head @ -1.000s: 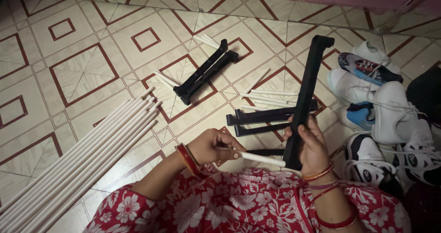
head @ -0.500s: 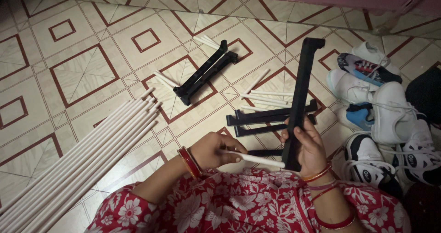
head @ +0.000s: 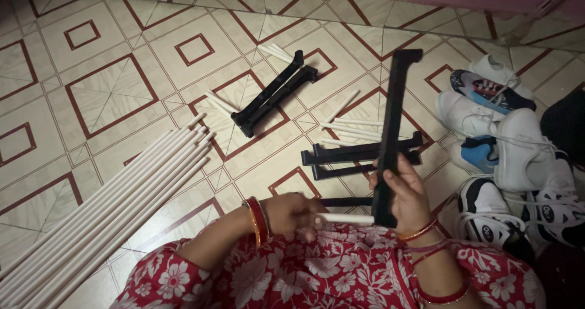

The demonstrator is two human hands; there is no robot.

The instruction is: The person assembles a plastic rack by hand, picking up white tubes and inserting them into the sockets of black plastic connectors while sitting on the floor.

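Just above the red floral lap, the right hand (head: pixel 407 194) was clamped around the lower part of a long black plastic bar (head: pixel 392 132), and that bar stood nearly upright in the view, its long axis running away from the body toward the far wall. The left hand (head: pixel 292 213) was closed on a short white plastic rod (head: pixel 346 219), gripping it at one end. That rod lay crosswise, pointing rightward, its free tip touching the bar's bottom end at roughly a right angle. So the left hand was the nearer one to the rod, the right to the bar. Well apart on the patterned tile floor (head: pixel 109 96), to the left, lay a bundle of long white tubes (head: pixel 116 205).
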